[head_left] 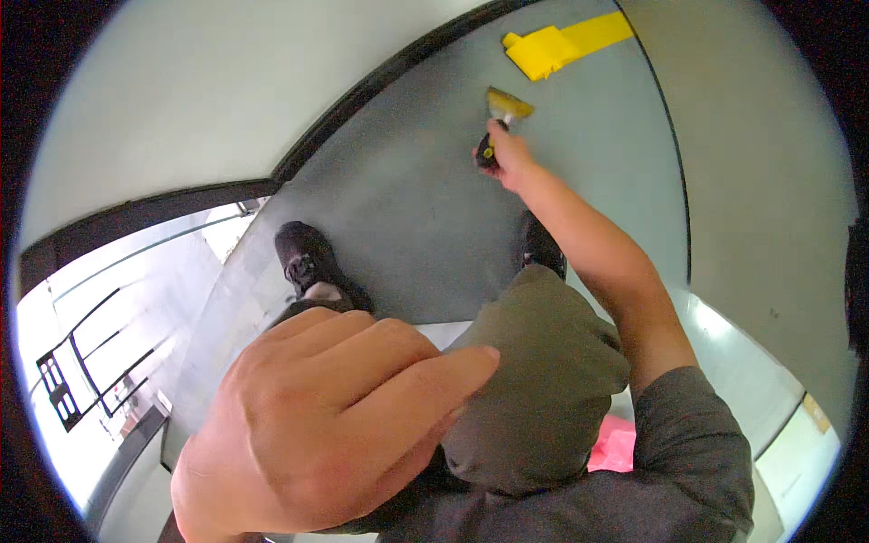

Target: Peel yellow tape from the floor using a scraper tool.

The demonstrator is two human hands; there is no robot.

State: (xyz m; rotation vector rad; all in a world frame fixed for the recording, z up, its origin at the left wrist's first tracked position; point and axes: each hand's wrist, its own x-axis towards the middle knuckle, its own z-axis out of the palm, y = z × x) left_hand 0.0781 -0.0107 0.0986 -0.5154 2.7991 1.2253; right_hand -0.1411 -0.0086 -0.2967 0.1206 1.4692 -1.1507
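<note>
My right hand [511, 158] grips the black handle [490, 151] of a scraper-like tool with a wide yellowish head [507, 103]. Just above the head, a yellow strip with a thick, folded end [543, 54] lies on the grey floor panel [407, 181]. My left hand [321, 416] is large in the lower foreground, fingers together and curled, index finger straighter. Its palm side is hidden, so I cannot see whether it holds anything.
My shoes [312, 258] rest on the panel, which a black edge [344, 100] borders. Pale walls [163, 100] rise on both sides. Black bars [86, 353] show in a bright area at left, and something pink [614, 443] lies behind my leg.
</note>
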